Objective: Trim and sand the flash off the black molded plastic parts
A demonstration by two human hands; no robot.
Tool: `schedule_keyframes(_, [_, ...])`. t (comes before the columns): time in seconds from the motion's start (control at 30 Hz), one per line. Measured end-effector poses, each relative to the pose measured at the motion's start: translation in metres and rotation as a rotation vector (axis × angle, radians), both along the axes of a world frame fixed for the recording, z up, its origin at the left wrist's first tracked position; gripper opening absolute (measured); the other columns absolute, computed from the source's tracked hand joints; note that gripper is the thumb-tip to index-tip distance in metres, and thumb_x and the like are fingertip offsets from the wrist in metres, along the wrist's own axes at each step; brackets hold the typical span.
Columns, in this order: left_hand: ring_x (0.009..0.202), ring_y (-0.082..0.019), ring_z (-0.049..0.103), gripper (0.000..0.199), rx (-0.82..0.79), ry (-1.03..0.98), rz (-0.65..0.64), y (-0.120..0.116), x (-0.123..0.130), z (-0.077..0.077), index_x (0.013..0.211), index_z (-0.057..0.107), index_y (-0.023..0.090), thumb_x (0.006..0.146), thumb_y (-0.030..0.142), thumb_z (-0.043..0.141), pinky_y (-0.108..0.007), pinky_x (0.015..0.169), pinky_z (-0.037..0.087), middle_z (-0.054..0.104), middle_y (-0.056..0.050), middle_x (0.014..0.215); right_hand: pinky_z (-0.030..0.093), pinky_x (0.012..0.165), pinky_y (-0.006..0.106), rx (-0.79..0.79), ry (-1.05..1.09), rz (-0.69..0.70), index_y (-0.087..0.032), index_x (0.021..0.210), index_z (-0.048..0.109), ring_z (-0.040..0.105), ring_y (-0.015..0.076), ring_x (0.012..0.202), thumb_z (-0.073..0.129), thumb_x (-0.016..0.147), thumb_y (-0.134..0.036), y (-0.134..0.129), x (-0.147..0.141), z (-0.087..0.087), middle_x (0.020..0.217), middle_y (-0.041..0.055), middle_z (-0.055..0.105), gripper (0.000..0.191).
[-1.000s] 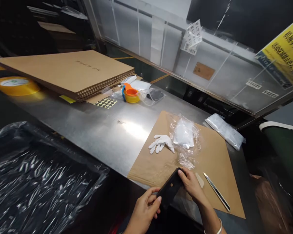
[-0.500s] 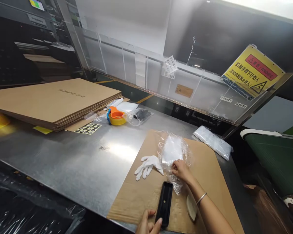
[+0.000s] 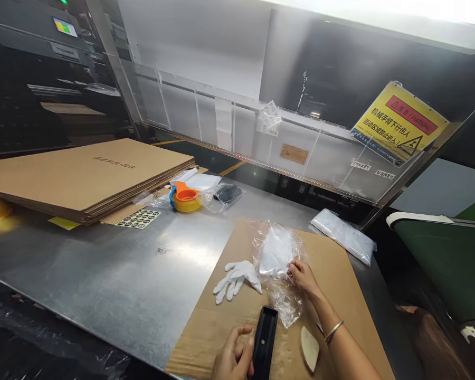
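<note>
**Right hand pinches a clear plastic bag**

The right hand [image 3: 303, 277] has its thumb and fingertips closed on the right edge of the clear plastic bag [image 3: 287, 303], which has something white inside. The left hand [image 3: 234, 354] is half curled beside the long black tray [image 3: 263, 345]; I cannot tell if it grips it. Bag and tray lie on the brown cardboard sheet [image 3: 336, 295]. The white glove [image 3: 237, 279] is left of the bag. A cream curved piece [image 3: 309, 349] is right of the tray. The right wrist, with a silver bracelet [image 3: 334, 331], partly hides a thin thing. Far left is the big cardboard stack [image 3: 103, 174] with dark writing. The yellow sign [image 3: 399, 124] says "WARNING" and "机械手臂下行伤人".
</note>
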State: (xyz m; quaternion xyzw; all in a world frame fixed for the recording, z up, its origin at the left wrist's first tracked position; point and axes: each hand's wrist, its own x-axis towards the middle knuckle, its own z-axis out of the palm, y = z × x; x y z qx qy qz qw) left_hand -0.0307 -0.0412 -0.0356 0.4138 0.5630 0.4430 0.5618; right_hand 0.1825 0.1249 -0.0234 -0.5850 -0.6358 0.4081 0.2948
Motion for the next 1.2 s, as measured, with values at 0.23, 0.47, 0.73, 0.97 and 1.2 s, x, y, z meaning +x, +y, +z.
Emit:
schedule_keyframes(0.23, [0.077,-0.018,0.060,0.046,0.435,0.255,-0.186,0.092,0.020,0.058,0.123,0.049,0.017,0.084,0.040,0.042,-0.031,0.074,0.046,0.064,-0.010,0.098,0.050,0.059,0.026,-0.044,0.275,0.046,-0.014,0.099,0.057,0.058,0.0098,0.065,0.049,0.090,-0.038,-0.019,-0.007,0.023,0.085,0.0008,0.061,0.027])
schedule_keyframes(0.47, [0.054,-0.016,0.054,0.025,0.492,0.327,-0.321,0.134,0.038,0.072,0.079,0.063,0.015,0.081,0.034,0.046,-0.026,0.054,0.039,0.058,0.000,0.055,0.043,0.057,0.024,0.024,0.330,0.070,-0.015,0.094,0.057,0.054,0.0094,0.059,0.046,0.083,-0.059,-0.047,-0.010,0.050,0.069,-0.0019,0.057,0.047])
schedule_keyframes(0.73, [0.058,-0.016,0.053,0.018,0.525,0.378,-0.266,0.125,0.026,0.076,0.067,0.060,0.018,0.079,0.027,0.050,-0.026,0.057,0.036,0.059,0.000,0.060,0.043,0.058,0.025,0.105,0.095,0.087,-0.014,0.077,0.058,0.053,0.0098,0.061,0.055,0.084,-0.044,-0.057,-0.003,0.060,0.069,-0.0024,0.056,0.031])
schedule_keyframes(0.97, [0.068,-0.016,0.054,0.024,0.525,0.344,-0.021,0.101,0.020,0.076,0.094,0.057,0.017,0.083,0.035,0.046,-0.032,0.072,0.043,0.059,-0.007,0.092,0.029,0.048,0.020,0.185,-0.057,0.023,-0.015,0.060,0.051,0.039,0.0067,0.049,0.060,0.078,-0.034,-0.064,-0.019,0.069,0.053,-0.0070,0.042,0.027])
schedule_keyframes(1.2, [0.042,-0.011,0.048,0.038,0.495,0.241,-0.115,0.079,0.028,0.062,0.061,0.053,0.016,0.083,0.046,0.046,-0.021,0.042,0.037,0.052,0.002,0.049,0.023,0.048,0.020,0.248,-0.142,0.099,-0.018,0.054,0.043,0.035,0.0071,0.051,0.062,0.068,-0.024,-0.081,-0.047,0.079,0.052,-0.0064,0.041,0.024])
